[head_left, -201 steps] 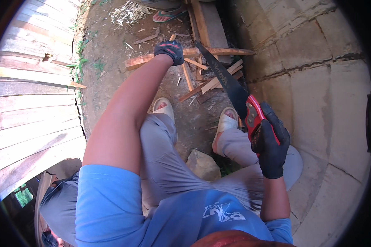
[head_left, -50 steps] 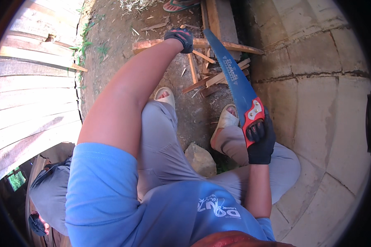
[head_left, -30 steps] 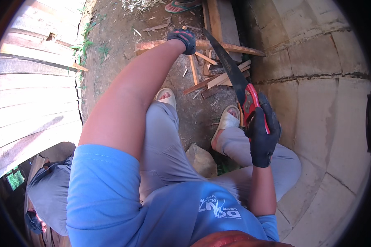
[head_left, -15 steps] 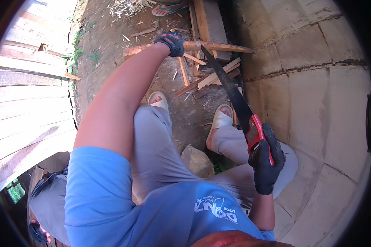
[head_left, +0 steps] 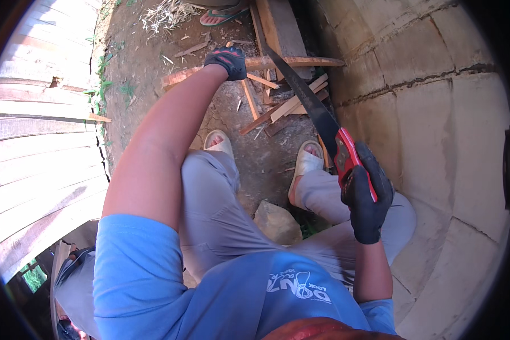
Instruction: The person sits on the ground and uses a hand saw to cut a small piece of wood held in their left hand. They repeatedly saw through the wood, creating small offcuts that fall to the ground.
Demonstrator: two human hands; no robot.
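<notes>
My left hand (head_left: 226,61), in a black glove with red marks, is closed on a long, slightly curved piece of wood (head_left: 309,60) that lies crosswise ahead of me. My right hand (head_left: 369,192), also in a black glove, grips the red and black handle of a handsaw (head_left: 310,101). Its dark blade slants away to the left, crossing over the curved wood to the right of my left hand. The tip reaches past the wood's far edge. Whether the teeth touch the wood I cannot tell.
Under the curved wood lies a thick timber beam (head_left: 283,34), with several offcuts (head_left: 292,106) nearby. A block wall (head_left: 425,124) rises at the right, a plank wall (head_left: 39,136) at the left. A rock (head_left: 277,222) sits between my legs. Another person's sandalled foot (head_left: 216,18) and wood shavings (head_left: 167,16) are beyond.
My right hand has pushed the saw forward and slightly left, so the blade now extends farther across the curved wood. My left hand keeps its hold.
</notes>
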